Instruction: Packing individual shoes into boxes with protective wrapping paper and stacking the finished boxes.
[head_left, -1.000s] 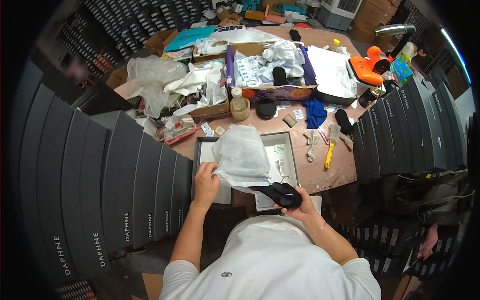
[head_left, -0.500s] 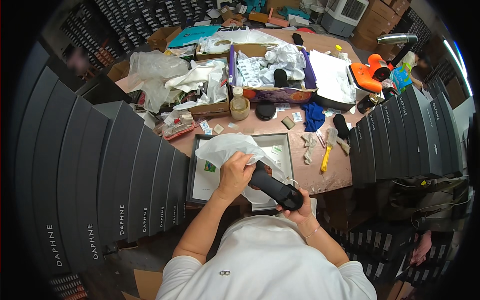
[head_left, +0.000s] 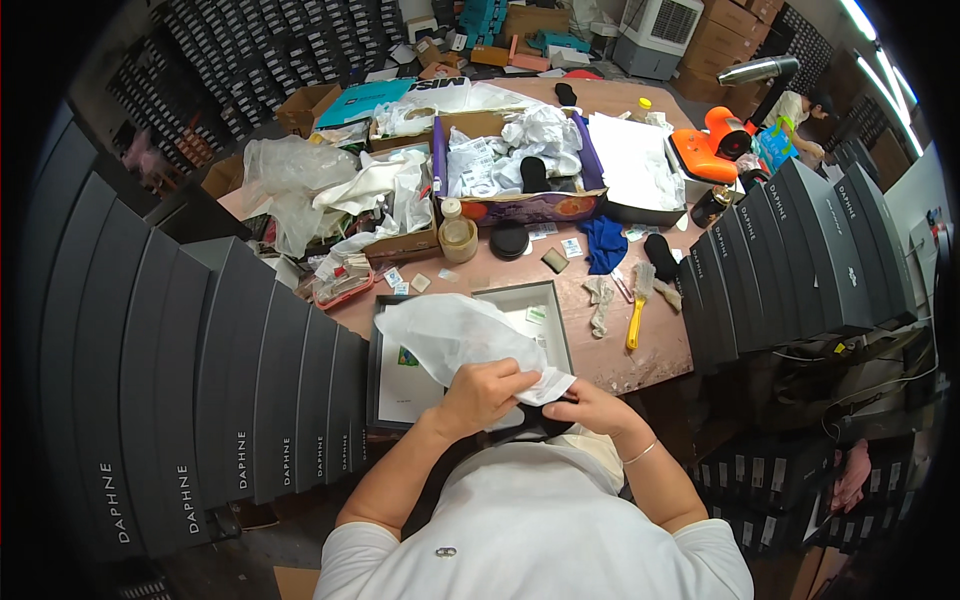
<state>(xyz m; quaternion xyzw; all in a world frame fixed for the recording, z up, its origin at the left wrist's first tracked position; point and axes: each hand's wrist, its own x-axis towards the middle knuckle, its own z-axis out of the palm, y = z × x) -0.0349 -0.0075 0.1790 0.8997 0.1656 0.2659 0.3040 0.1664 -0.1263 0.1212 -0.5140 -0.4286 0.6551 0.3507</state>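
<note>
A thin, whitish translucent bag (head_left: 440,335) lies over the open shoe box, its lower end gathered at my hands. My left hand (head_left: 488,395) pinches the edge of this bag. Close to its right, my right hand (head_left: 597,410) is closed at the bag's mouth, around the end of a black shoe (head_left: 562,414). Most of the shoe is hidden by the bag and my fingers. Under the bag, the dark grey shoe box (head_left: 563,330) has a white inside, with a small green-and-white packet (head_left: 536,314) in it.
Tall stacks of dark grey shoe boxes flank me at left (head_left: 225,380) and right (head_left: 790,250). Beyond the open box stand a purple carton (head_left: 530,207) of crumpled paper, a glue jar (head_left: 458,235), a blue cloth (head_left: 605,245), a yellow-handled brush (head_left: 635,318) and an orange device (head_left: 700,155).
The bag has come down over the black shoe, which was largely bare before. My right hand has turned and moved up to the bag's mouth. The whole view has shifted slightly.
</note>
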